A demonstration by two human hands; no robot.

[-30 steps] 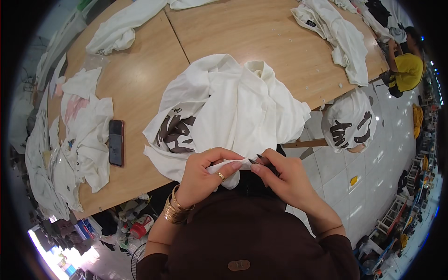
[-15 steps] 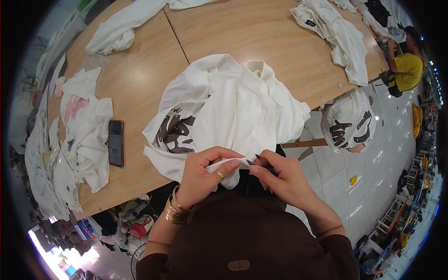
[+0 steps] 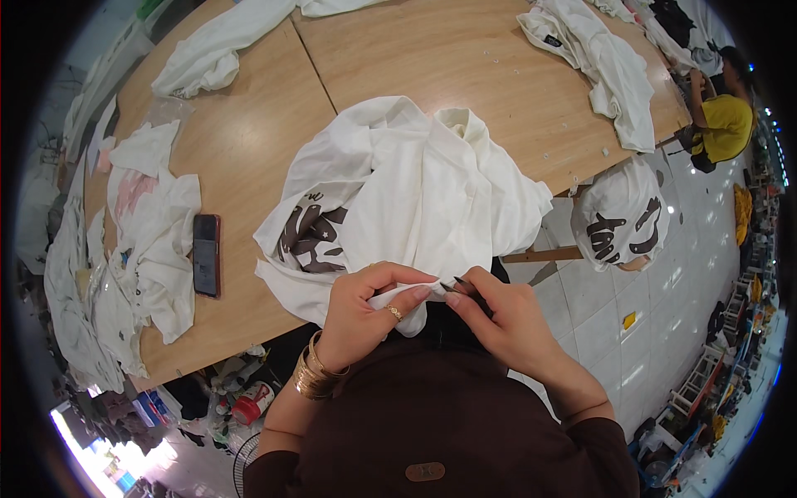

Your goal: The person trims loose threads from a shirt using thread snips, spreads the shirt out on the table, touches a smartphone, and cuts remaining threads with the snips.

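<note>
Head view. My left hand point(image 3: 369, 303) pinches the near edge of the white garment point(image 3: 407, 195) between thumb and forefinger, other fingers curled beneath; a ring point(image 3: 393, 313) sits on one finger and gold bracelets point(image 3: 312, 373) on the wrist. My right hand point(image 3: 515, 319) comes in from the other side, thumb and forefinger closed on dark snips point(image 3: 467, 288). The two pointed tips stand slightly apart at the pinched edge. From here I cannot tell whether the blades touch thread or cloth, nor whether the right fingertips also bear on the fabric.

Garment position: bunched on the near side of the wooden table point(image 3: 398, 58), its near end overhanging the edge where both hands work, just in front of the dark brown top point(image 3: 415, 415). A dark print point(image 3: 314, 239) shows on its left part.

Surroundings: a phone point(image 3: 207, 256) lies left of the garment, beside a heap of white clothes point(image 3: 162, 257). Another white piece point(image 3: 602, 70) lies at far right. Off the table on the right, I note a cloth-covered stool point(image 3: 621, 212) and, well beyond, a co-worker point(image 3: 724, 129) in yellow.
</note>
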